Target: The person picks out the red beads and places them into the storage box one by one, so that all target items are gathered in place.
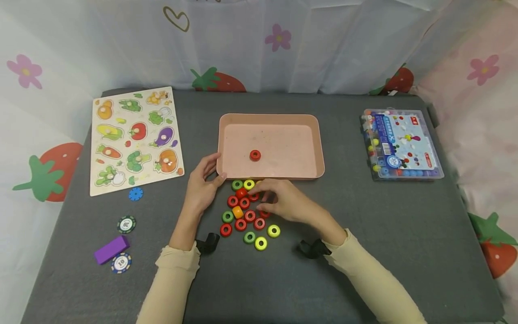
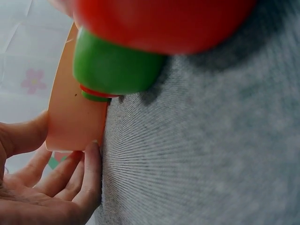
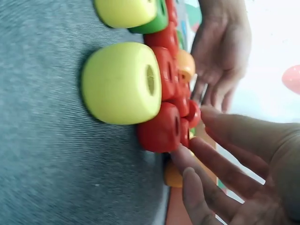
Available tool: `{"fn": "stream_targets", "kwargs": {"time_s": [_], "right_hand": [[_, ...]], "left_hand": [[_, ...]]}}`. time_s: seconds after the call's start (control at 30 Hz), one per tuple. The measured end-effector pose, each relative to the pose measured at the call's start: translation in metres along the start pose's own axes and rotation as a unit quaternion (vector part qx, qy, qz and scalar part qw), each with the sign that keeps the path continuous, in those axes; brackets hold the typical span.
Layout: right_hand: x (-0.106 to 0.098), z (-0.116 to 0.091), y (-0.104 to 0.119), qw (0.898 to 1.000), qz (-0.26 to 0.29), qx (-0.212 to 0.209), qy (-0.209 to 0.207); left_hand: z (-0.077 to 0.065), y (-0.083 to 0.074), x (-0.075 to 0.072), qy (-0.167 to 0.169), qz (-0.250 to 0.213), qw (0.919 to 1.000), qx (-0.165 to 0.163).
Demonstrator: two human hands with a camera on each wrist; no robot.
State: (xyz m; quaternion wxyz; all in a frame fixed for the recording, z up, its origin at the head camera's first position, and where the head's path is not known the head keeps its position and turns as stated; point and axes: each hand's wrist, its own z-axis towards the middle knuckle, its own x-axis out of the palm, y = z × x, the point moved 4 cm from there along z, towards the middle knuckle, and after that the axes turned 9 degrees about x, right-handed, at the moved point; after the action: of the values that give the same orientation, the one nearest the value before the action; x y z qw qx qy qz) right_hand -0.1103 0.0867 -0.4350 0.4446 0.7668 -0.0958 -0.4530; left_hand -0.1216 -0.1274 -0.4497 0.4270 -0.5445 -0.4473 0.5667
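My left hand [image 1: 201,186] holds the front left corner of a shallow pink tray [image 1: 283,172], thumb and fingers around the corner. In the left wrist view, the fingers [image 2: 89,176] lie against the tray's end. One red bead [image 1: 255,155] lies inside the tray. In front of it, red, green, yellow and orange beads with holes are gathered on the table. My right hand [image 1: 289,200] is over this group, thumb and forefinger apart. Its forefinger reaches close to a red bead [image 1: 241,193] lying on its side. A yellow bead [image 3: 122,83] looms large in the right wrist view.
A wooden vegetable puzzle board [image 1: 135,173] lies at the left. Below it are a blue disc [image 1: 136,193], a green-rimmed chip [image 1: 126,224], a purple block [image 1: 112,249] and another chip [image 1: 121,263]. On the right stands a clear box [image 1: 400,144] of colourful pieces.
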Motion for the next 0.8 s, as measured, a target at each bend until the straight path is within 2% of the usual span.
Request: {"fn": "stream_targets", "kwargs": {"time_s": [0.13,0.3,0.53,0.67,0.8], "right_hand": [[0.005,0.000,-0.004,1.000,-0.017,0.016,-0.007],[0.013,0.000,-0.007,0.998,-0.046,0.034,-0.008],[0.012,0.001,-0.006,0.999,-0.039,0.001,-0.029],[-0.003,0.003,-0.006,0.997,0.014,-0.024,-0.077],[-0.026,0.011,-0.012,0.985,0.052,-0.025,-0.160]], "left_hand": [[0.004,0.014,0.000,-0.002,-0.002,1.0000,0.006],[0.004,0.016,0.000,-0.002,0.003,0.9999,0.012],[0.003,0.014,0.000,-0.002,0.002,0.9999,0.011],[0.003,0.014,0.000,-0.001,0.003,0.9999,0.012],[0.003,0.013,0.000,-0.001,0.005,0.9999,0.015]]}}
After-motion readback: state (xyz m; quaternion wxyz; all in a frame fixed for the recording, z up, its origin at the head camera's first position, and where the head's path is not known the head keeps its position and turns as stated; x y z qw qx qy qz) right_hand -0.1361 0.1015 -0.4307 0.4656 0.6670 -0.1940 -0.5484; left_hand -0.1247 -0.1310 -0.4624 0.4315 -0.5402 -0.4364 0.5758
